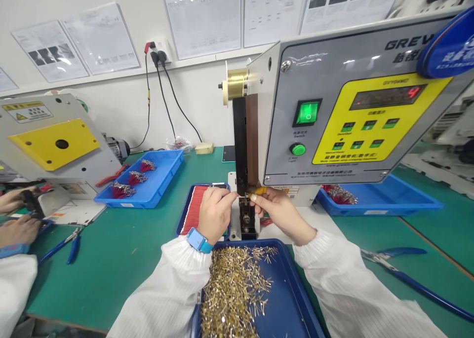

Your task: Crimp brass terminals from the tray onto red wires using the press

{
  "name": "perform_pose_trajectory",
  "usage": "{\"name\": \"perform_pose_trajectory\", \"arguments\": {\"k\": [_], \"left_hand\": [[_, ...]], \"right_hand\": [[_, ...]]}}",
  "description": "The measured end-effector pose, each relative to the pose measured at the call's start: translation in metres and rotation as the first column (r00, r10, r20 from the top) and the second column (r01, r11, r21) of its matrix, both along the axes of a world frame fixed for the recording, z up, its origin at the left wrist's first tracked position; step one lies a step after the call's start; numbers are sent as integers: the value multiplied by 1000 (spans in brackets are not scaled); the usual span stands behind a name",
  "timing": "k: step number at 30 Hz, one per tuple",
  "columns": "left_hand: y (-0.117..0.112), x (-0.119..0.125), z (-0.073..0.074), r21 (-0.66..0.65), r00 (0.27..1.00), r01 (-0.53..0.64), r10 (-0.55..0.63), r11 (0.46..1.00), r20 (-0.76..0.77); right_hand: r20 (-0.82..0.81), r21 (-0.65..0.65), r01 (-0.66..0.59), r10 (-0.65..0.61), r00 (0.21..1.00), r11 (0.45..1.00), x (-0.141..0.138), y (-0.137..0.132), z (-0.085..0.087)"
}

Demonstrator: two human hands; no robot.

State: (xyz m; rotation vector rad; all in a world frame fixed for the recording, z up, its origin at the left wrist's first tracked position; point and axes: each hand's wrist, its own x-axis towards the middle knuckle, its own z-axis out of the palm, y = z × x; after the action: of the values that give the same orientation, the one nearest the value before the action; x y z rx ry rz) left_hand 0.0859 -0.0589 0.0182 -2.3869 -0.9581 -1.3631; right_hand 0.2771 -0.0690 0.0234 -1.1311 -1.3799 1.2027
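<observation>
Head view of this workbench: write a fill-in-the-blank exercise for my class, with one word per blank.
The blue wristband is on the person's ____ wrist.
The rocker switch glows ____.
The blue tray holds a heap of small ____-coloured metal pins.
The pliers have ____ handles.

Missing words: left; green; gold; blue.

GREW on mach. panel (344, 61); displ. (387, 97) 4
</observation>
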Motion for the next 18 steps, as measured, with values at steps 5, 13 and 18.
{"name": "perform_pose_trajectory", "arguments": {"k": [5,13,18], "left_hand": [[1,0,-3,-44,1000,-15,14,999,-9],[2,-1,-5,-69,1000,-13,12,998,-25],[2,-1,-4,-78,999,-11,8,997,-37]], "right_hand": [[6,14,45,-45,999,999,-4,-1,-1],[38,2,59,-59,998,998,-4,-2,0],[64,-8,65,-64,996,998,-4,-1,1]]}}
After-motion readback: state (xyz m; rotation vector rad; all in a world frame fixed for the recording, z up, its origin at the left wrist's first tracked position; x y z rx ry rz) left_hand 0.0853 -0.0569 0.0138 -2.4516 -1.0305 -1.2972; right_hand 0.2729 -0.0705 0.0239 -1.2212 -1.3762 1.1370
